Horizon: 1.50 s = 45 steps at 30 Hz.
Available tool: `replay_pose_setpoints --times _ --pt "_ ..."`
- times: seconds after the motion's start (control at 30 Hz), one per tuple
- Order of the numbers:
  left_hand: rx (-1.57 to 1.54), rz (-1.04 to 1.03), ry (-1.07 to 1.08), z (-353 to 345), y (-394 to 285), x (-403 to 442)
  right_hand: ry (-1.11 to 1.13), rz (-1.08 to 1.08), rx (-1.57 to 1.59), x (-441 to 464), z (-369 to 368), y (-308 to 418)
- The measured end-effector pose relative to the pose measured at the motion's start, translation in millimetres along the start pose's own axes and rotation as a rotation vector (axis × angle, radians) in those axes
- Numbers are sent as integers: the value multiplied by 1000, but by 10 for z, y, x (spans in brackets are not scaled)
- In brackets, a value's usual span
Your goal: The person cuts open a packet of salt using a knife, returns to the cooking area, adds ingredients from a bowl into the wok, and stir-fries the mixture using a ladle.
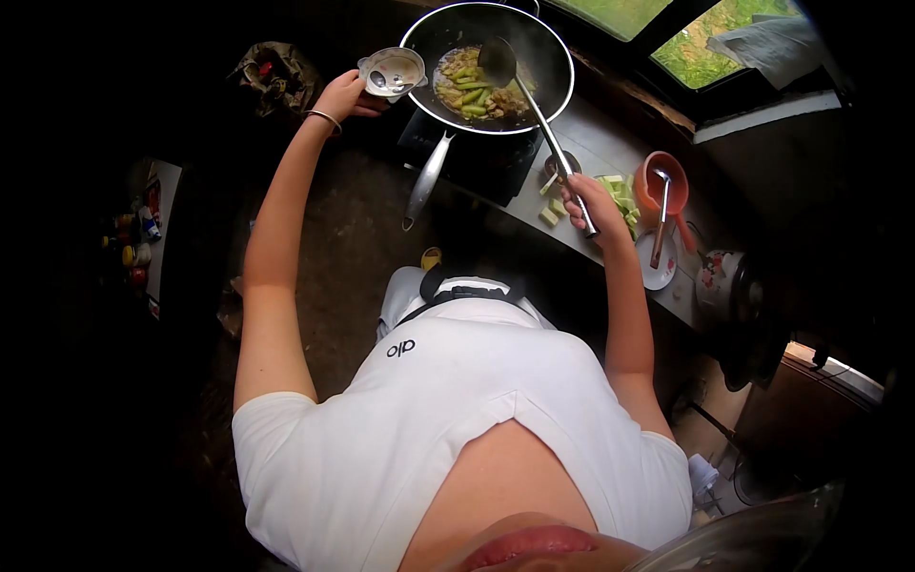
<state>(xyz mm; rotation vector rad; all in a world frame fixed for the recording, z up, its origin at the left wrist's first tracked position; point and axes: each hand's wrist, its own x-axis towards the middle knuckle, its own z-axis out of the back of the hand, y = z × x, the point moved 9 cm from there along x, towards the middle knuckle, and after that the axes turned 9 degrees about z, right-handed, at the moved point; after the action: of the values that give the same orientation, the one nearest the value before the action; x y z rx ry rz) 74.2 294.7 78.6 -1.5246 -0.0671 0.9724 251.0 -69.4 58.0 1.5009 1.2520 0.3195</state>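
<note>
White shirt cloth (457,372) fills the near part of the view at six o'clock, with both arms stretched toward the large pan (448,29) at twelve o'clock. The right hand (593,210) is curled firmly around the long handle of a ladle (545,126); the left hand (348,95) pinches the near side of a small bowl (405,63) with a spoon (378,79) in it. For stirring, short, low sweeps of the ladle would likely serve best, turning the food (472,91) from the edges inward; nothing grips the pan handle (429,181), so hard pushes could swing the pan. The bowl is better held level, clear of the steam. From the right hand, the ladle's head lies at eleven o'clock, over the food, though whether it touches cannot be told. From the left hand, the bowl sits at two o'clock, overlapping the pan's rim in this view, and the food lies near three. Pale green chunks (624,195) rest on the desk (593,133), just beside the right hand at two o'clock.
</note>
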Motion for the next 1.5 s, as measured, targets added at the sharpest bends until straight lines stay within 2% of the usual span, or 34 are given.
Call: replay_pose_setpoints --times 0.03,0.07,0.1,0.13,0.2,0.23,0.5,0.57,0.63,0.73,0.97,1.07,1.13,1.27,1.4,1.5 --pt "65 8 1 -6 -1 22 1 1 3 15 -4 -1" --pt "69 9 0 2 -7 39 -5 -55 180 26 -25 -51" --pt "193 -7 -23 8 -34 59 -12 -109 358 39 -49 -92" --pt "319 -24 -44 9 -61 75 -12 -106 362 71 -21 -122" --pt "414 -85 -100 10 -122 104 84 -148 784 126 -84 -199" --pt "502 -149 -158 6 -195 97 101 -184 895 143 -124 -214" --pt "679 -216 -230 22 -292 286 187 -186 1231 194 -313 -222" --pt "717 -238 -241 55 -263 399 191 -167 1227 152 -292 -242" --pt "813 -344 -314 48 -344 414 196 -148 1220 98 -281 -248" --pt "816 -326 -313 -17 -387 449 194 -99 1188 7 -256 -217" --pt "845 -330 -325 -162 -416 767 48 45 873 -272 -158 -14" --pt "782 -369 -334 -265 -459 875 54 91 784 -443 -200 137" --pt "754 -290 -278 -345 -404 999 64 115 734 -564 -257 245" --pt "663 -288 -251 -492 -347 1216 98 140 649 -739 -394 366" --pt "571 -349 -220 -573 -305 1403 152 127 440 -810 -529 343" --pt "489 -371 -183 -611 -277 1435 80 135 233 -845 -585 302"
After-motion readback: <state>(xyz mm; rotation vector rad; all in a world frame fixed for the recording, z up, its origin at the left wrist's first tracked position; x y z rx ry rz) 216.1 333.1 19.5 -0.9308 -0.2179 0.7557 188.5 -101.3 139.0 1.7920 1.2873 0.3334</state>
